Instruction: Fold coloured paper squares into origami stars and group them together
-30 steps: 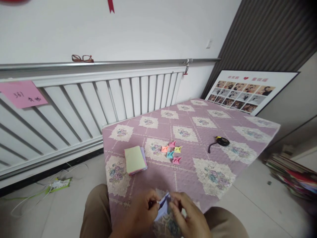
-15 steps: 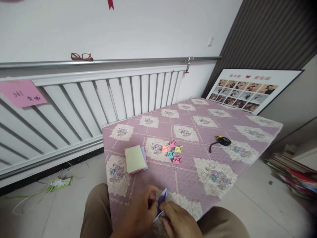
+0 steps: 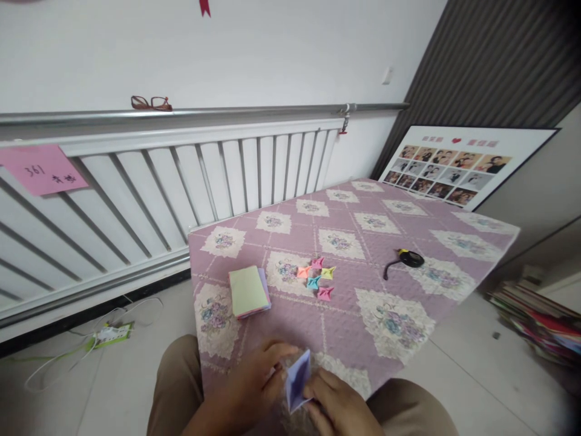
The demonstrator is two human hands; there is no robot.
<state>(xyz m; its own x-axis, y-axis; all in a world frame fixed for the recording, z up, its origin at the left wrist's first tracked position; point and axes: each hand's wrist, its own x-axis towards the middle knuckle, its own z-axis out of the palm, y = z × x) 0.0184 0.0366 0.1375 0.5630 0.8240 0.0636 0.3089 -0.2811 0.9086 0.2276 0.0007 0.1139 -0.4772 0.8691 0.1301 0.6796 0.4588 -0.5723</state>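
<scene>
Lilac folded paper (image 3: pixel 298 380), mauve floral-diamond tablecloth (image 3: pixel 354 315), pale-yellow paper stack (image 3: pixel 247 292)

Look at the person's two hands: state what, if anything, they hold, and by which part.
Both hands hold one folded lavender paper piece: the left hand pinches its left edge, the right hand grips its lower right corner, above the quilted tabletop.

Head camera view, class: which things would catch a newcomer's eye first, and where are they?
Both hands, left hand and right hand, pinch a lavender folded paper at the near table edge. Mid-table lies a cluster of bright folded stars, with a paper stack to their left.
</scene>
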